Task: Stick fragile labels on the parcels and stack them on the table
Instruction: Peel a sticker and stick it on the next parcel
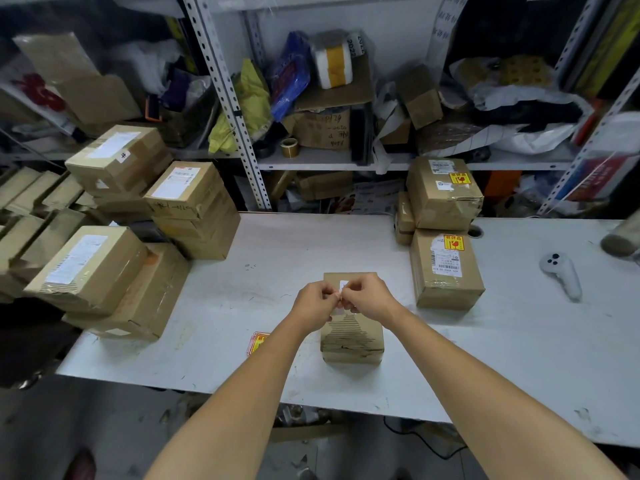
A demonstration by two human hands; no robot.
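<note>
Head camera looks down across the table point(277, 254).

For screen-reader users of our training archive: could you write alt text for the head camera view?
A person's left hand and right hand together pinch a small pale sticker above a brown parcel on a white table. At the right sit labelled parcels bearing yellow fragile stickers; other parcels are stacked at the left.

Under both hands, a brown cardboard parcel point(351, 336) wrapped in glossy tape; beneath it a matt, scuffed white table point(277, 271); beyond, perforated metal shelving point(225, 88).
</note>
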